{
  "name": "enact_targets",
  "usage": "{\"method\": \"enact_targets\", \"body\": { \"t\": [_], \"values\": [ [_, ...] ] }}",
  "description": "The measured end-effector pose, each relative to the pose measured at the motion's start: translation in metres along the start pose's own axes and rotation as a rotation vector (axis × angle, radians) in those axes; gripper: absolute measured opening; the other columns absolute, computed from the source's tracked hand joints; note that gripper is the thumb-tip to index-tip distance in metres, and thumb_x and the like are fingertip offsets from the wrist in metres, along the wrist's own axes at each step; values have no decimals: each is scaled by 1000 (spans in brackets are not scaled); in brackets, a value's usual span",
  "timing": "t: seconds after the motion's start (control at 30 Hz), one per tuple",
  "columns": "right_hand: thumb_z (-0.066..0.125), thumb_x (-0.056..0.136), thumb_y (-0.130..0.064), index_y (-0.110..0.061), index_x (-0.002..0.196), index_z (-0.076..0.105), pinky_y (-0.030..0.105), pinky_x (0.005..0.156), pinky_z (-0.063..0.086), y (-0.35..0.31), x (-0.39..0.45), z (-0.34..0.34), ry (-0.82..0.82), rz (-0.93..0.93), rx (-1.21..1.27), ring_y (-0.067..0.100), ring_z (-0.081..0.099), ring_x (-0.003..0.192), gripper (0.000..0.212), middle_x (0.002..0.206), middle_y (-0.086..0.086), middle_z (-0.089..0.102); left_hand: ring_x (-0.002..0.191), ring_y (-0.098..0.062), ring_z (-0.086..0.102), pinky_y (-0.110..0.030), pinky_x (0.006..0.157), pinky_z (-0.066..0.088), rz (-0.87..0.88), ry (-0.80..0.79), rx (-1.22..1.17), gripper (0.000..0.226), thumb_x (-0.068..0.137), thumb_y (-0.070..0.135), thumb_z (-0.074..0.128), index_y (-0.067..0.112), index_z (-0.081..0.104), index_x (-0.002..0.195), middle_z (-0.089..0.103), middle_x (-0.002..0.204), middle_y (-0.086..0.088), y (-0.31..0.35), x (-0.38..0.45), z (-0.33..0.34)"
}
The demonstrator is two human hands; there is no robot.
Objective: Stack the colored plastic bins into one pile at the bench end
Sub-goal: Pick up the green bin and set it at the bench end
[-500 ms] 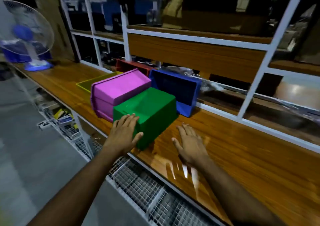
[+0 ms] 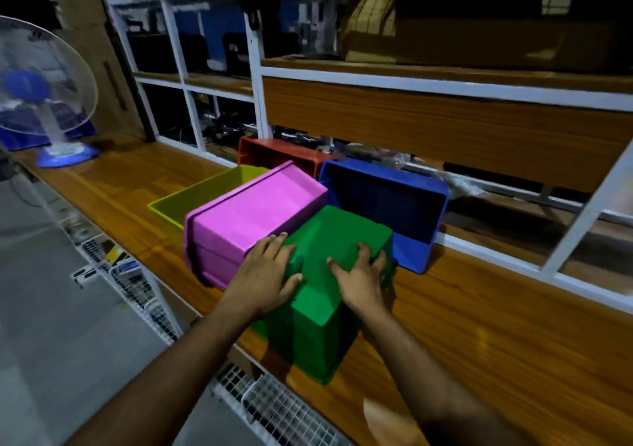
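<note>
A green bin (image 2: 337,236) lies upside down on the wooden bench (image 2: 513,325), near its front edge. My left hand (image 2: 265,276) rests on its left side and my right hand (image 2: 363,279) on its right side, fingers curled over the edges. A pink bin (image 2: 255,212) lies overturned just left of it, touching it. Behind the pink one sits a yellow bin (image 2: 202,194), open side up. A blue bin (image 2: 387,200) leans on its side behind the green one. A red bin (image 2: 274,152) stands furthest back by the shelf frame.
A blue and white table fan (image 2: 44,103) stands at the far left end of the bench. A white-framed shelving unit (image 2: 255,79) runs along the back. A wire rack (image 2: 281,408) with small items hangs below the bench front. Crumpled clear plastic (image 2: 455,180) lies behind the blue bin.
Both hands moved forward onto the green bin and now grip its two sides. The right hand was on the bench surface before. The view has come closer to the bins.
</note>
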State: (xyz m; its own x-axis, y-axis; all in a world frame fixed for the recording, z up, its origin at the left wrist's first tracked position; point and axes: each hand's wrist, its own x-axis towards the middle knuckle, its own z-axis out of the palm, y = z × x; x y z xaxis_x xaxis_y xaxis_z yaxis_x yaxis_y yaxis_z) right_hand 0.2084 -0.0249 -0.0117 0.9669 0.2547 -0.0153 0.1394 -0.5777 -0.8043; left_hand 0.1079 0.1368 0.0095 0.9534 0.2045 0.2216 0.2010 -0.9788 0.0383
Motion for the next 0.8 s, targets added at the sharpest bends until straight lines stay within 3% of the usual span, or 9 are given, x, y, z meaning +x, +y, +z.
{"method": "enact_targets", "body": {
  "t": [0.13,0.3,0.37,0.47,0.57,0.63,0.7,0.73,0.8],
  "values": [
    [78,65,-58,-38,143,35,33,106,38,20,13,0,-42,71,88,36,44,129,91,152,17,23,141,-29,23,-40,115,23,14,-48,-34,69,89,56,39,17,35,145,27,157,-10,-6,20,9],
    [78,50,-71,-56,134,35,39,100,50,42,16,-7,-60,64,215,20,55,121,96,141,-1,50,141,-32,22,-39,114,23,60,-163,-186,74,83,63,37,22,35,144,20,158,-16,-13,48,18],
    [83,51,-63,-55,133,39,35,98,52,48,9,-16,-47,77,285,12,59,116,93,136,-5,55,142,-35,22,-40,116,23,67,-265,-286,73,84,61,45,25,32,146,17,158,-18,-12,58,20],
    [89,62,-35,-41,137,45,19,86,54,54,-8,-34,-25,101,383,2,63,107,87,133,-5,59,142,-34,27,-35,116,25,133,-331,-425,78,78,61,48,24,34,146,22,155,-18,-4,63,23],
    [82,74,-15,-34,139,43,7,74,49,62,-26,-57,8,137,404,-14,60,92,78,123,-13,60,141,-32,29,-35,116,26,215,-358,-496,84,73,64,48,23,36,145,27,152,-15,13,64,29],
    [84,73,-17,-37,144,37,17,78,55,69,-39,-71,78,193,405,-4,65,95,88,123,-7,62,142,-29,28,-37,117,24,258,-381,-544,87,71,68,49,25,36,146,28,152,-14,26,63,32],
    [87,68,-21,-44,146,28,34,77,60,75,-50,-82,173,284,447,19,72,95,100,119,5,68,142,-24,27,-24,114,21,270,-398,-604,83,75,63,61,28,38,146,27,154,-11,36,62,34],
    [86,70,-20,-42,145,28,35,71,60,75,-55,-85,196,316,439,23,74,91,97,114,9,70,141,-23,30,-18,106,22,257,-388,-635,81,75,59,67,28,41,145,27,153,-9,40,62,36],
    [81,76,-18,-20,136,49,27,63,58,72,-65,-90,248,329,391,18,74,84,68,110,8,72,130,-21,43,-13,97,29,235,-351,-712,75,71,52,76,26,51,138,34,140,-2,47,60,37]
  ]
}}
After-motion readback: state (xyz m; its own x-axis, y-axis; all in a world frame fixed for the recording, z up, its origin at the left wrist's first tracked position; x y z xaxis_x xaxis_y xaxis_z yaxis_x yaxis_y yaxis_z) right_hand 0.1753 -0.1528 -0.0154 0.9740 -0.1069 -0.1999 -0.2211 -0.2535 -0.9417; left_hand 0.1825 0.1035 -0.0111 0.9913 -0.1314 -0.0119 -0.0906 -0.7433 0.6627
